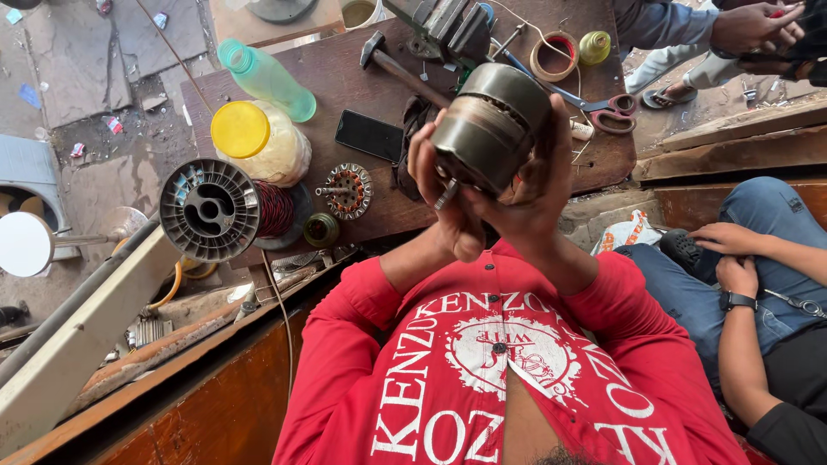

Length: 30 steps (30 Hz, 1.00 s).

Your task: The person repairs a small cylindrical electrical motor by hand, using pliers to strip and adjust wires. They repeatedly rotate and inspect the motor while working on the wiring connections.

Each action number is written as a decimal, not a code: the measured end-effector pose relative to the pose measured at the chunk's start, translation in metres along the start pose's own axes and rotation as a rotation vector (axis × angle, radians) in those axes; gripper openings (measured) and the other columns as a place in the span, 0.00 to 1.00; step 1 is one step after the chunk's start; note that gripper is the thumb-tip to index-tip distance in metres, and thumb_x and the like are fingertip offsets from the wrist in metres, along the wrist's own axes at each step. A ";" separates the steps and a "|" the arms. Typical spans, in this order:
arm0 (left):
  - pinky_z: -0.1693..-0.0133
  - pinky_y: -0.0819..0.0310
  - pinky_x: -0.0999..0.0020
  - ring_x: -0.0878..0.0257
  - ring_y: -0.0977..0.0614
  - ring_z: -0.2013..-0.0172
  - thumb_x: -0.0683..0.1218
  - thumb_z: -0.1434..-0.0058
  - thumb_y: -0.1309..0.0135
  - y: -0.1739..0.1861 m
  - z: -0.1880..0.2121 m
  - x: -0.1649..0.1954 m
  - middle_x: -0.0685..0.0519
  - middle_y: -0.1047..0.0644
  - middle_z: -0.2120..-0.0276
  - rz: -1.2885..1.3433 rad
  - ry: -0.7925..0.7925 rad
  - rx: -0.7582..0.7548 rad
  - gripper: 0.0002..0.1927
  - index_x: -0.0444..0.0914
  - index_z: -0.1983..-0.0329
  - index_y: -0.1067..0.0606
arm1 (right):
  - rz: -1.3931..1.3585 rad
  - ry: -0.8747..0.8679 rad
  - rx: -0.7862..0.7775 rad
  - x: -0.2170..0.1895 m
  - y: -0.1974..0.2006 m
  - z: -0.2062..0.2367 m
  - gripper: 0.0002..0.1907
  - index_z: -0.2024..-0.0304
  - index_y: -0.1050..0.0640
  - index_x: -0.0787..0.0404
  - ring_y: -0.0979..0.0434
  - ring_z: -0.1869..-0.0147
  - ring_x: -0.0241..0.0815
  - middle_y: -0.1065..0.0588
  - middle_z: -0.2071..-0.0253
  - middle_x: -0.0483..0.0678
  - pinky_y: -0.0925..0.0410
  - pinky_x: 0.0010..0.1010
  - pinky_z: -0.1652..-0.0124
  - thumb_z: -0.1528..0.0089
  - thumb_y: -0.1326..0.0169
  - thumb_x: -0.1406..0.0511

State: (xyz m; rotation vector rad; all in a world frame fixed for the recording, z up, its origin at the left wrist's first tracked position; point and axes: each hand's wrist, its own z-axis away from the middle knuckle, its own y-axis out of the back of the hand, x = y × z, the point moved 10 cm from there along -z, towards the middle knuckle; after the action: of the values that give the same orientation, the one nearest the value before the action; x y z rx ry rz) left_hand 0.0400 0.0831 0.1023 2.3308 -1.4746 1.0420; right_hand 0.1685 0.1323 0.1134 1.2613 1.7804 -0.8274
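I hold a grey metal motor housing up in front of my chest, above a dark wooden table. My left hand cups its lower left side, next to the short shaft that sticks out below. On the right, my right hand wraps around it, fingers reaching over the top edge. My red sleeves and shirt fill the bottom of the view.
On the table lie a hammer, a black phone, a green bottle, a yellow-lidded jar, a wire spool, a small stator and red-handled scissors. A person in jeans sits at the right; another person's hands are top right.
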 end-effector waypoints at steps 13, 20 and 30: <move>0.30 0.30 0.61 0.61 0.30 0.32 0.46 0.50 0.21 0.033 0.042 -0.040 0.48 0.36 0.31 0.507 0.942 -0.632 0.61 0.36 0.20 0.48 | -0.429 -0.408 -0.231 0.046 0.007 0.059 0.62 0.20 0.48 0.66 0.33 0.24 0.45 0.36 0.27 0.55 0.35 0.38 0.27 0.48 0.24 0.66; 0.30 0.30 0.61 0.60 0.29 0.32 0.47 0.50 0.23 0.042 0.078 -0.044 0.47 0.35 0.32 0.430 0.961 -0.547 0.58 0.35 0.23 0.47 | -0.096 -0.413 -0.332 0.061 0.014 0.078 0.66 0.21 0.46 0.68 0.32 0.28 0.40 0.37 0.32 0.50 0.35 0.32 0.30 0.53 0.23 0.59; 0.28 0.36 0.61 0.59 0.33 0.30 0.53 0.50 0.22 0.048 0.094 -0.051 0.47 0.38 0.31 0.327 0.957 -0.580 0.62 0.34 0.21 0.49 | -0.051 -0.418 -0.330 0.062 0.012 0.080 0.60 0.24 0.42 0.70 0.32 0.28 0.42 0.37 0.35 0.51 0.34 0.34 0.28 0.50 0.22 0.60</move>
State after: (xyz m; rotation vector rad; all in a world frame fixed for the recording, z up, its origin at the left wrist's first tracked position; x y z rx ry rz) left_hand 0.0293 0.0488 -0.0091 0.9691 -1.4478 1.2951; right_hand 0.1859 0.0954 0.0195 0.7669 1.5346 -0.7257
